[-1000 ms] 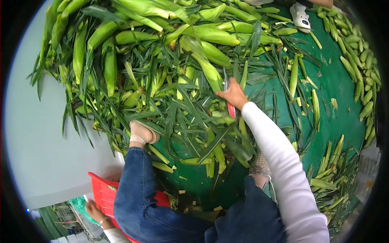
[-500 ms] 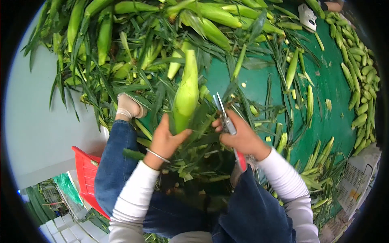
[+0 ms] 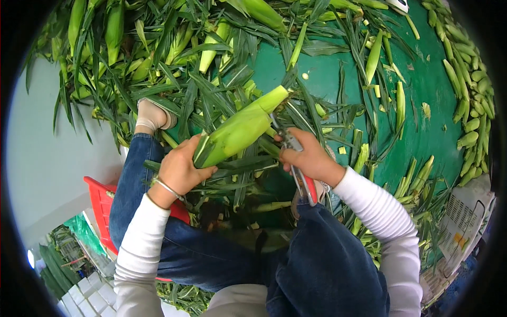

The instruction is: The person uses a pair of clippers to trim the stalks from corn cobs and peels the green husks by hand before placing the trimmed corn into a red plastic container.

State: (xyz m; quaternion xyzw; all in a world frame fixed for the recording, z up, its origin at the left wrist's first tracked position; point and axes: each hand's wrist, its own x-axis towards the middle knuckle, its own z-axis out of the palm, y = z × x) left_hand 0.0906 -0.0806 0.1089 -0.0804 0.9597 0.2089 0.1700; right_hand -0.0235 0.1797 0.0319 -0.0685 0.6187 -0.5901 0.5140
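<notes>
Corn ear (image 3: pixel 240 132), still husked, lies slanted at centre, tip toward one o'clock, so the shears (image 3: pixel 296 164) can meet it. Left hand (image 3: pixel 179 169) wraps its butt end; right hand (image 3: pixel 311 158) grips the shears' handles. Leaves (image 3: pixel 211 95) and more ears (image 3: pixel 113 31) cover the green mat (image 3: pixel 422 90) from ten to three o'clock.

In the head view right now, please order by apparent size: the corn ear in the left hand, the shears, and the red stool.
1. Corn ear, clearly largest.
2. Red stool and shears: unsure, since legs hide most of the stool and the right hand covers the shears' middle.
</notes>
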